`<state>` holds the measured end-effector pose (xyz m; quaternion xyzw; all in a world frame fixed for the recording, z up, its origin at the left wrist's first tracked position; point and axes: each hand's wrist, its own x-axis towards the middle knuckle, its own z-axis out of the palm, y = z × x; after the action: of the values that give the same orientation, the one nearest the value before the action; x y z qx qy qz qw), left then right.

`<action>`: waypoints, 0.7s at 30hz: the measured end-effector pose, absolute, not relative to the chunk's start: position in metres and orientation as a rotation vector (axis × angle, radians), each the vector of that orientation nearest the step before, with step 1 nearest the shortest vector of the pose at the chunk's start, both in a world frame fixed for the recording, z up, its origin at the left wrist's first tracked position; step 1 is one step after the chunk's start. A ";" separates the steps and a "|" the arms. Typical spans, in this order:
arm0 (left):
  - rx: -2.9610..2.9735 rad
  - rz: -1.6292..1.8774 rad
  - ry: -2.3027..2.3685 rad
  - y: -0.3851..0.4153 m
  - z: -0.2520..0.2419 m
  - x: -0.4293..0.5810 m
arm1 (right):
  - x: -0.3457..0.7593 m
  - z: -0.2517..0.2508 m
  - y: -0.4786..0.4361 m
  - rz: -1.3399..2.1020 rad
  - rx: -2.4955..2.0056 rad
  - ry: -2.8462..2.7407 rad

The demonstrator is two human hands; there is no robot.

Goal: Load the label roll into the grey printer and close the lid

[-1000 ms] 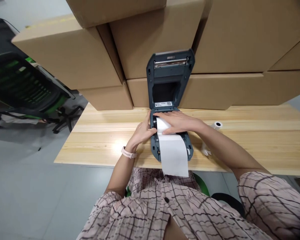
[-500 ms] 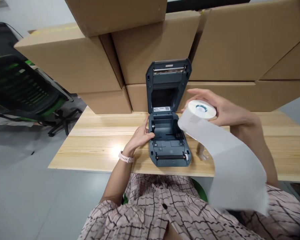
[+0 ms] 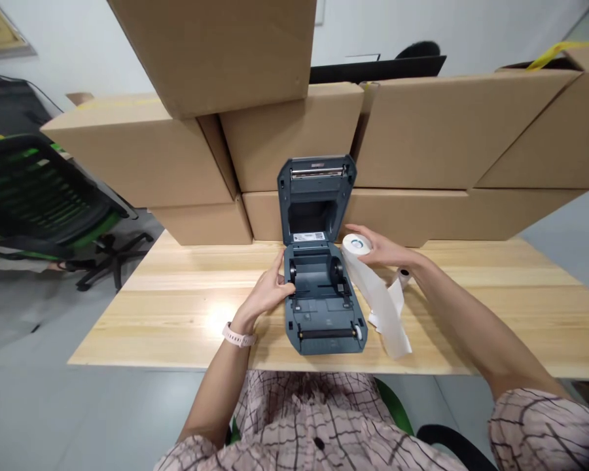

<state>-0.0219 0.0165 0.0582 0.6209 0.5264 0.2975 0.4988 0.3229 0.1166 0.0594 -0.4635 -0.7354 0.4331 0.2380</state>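
paper roll [image 3: 356,244]: in right hand [image 3: 383,250], thumb and fingers curved round it; loose strip [image 3: 373,292] trails from that hand toward near edge of table [image 3: 167,307];
left hand [image 3: 266,291]: thumb over rim of printer [image 3: 324,306], fingers along its outer side, gripping it;
printer: between both hands; lid [image 3: 314,190] raised;
small roll [image 3: 404,274]: just beside right wrist, near side

Office or storeroom, stacked cardboard boxes [image 3: 415,134], mesh swivel chair [image 3: 44,190], label printer [image 3: 319,294]
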 end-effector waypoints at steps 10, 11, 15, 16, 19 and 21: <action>1.487 0.712 1.214 0.019 0.053 -0.024 | 0.439 0.031 0.033 1.372 -1.304 -1.454; 1.489 0.712 1.216 0.019 0.054 -0.024 | 0.440 0.025 0.025 1.430 -1.304 -1.444; 1.515 0.695 1.195 0.019 0.060 -0.025 | 0.430 0.010 0.013 1.506 -1.310 -1.508; 1.521 0.686 1.177 0.020 0.060 -0.026 | 0.427 0.009 0.013 1.513 -1.291 -1.530; 1.540 0.661 1.145 0.024 0.059 -0.029 | 0.419 0.008 0.018 1.507 -1.267 -1.574; 1.549 0.646 1.149 0.025 0.059 -0.031 | 0.414 0.009 0.020 1.480 -1.312 -1.570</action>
<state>-0.0308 0.0253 0.0586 0.6478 0.4805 0.2703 0.5257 0.4144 0.0203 0.0095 -0.4952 -0.5923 0.5586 0.3033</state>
